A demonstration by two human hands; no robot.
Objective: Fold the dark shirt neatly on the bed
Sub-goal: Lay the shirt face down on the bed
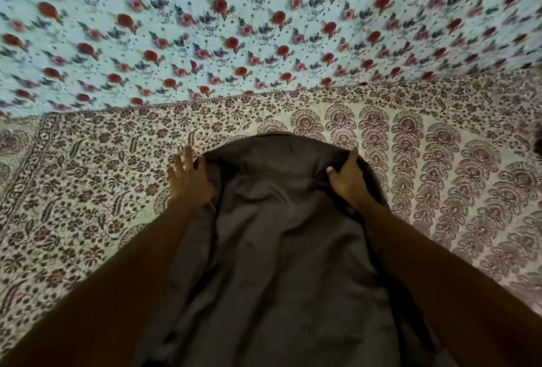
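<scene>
Two hands work at the far edge of the dark shirt (278, 249), which lies lengthwise on the bed's patterned spread (88, 190), running from the person's body out toward a blue floral cloth (264, 29) beyond. The right hand (349, 180) pinches that far edge, thumb on top and fingers tucked under the fabric. The left hand (190, 181) sits at the opposite corner, thumb against the cloth, fingers spread and blurred, so whether it truly grips cannot be told. Between them the edge arches slightly off the spread. Along both long sides the fabric shows doubled ridges, suggesting the sides or sleeves are already turned inward and the shirt narrowed to a strip, though no sleeve can be made out plainly. If so, the task looks roughly midway: the lengthwise folds seem done, while the crosswise folds that would make a compact rectangle, and a smoothing of the wrinkles across its middle, appear to remain. The near end is out of frame.
</scene>
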